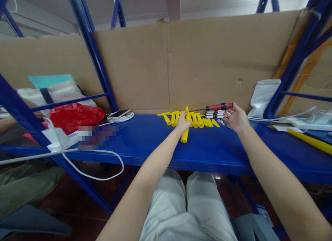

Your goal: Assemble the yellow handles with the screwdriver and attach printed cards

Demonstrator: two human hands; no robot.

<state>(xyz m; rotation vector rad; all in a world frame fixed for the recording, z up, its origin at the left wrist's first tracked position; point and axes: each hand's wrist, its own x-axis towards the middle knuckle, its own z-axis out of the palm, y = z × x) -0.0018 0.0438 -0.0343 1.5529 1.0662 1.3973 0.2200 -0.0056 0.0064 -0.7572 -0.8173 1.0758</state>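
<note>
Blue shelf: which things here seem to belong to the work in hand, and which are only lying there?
Probably in the work:
red-handled screwdriver, in the right hand
yellow piece, in the left hand
other yellow pieces near it

Probably just lying about:
red bag
phone
coiled white cable
white pouch

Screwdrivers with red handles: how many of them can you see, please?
1: the screwdriver in the right hand, its shaft pointing toward the yellow piece in the left hand. No other shows.
</note>
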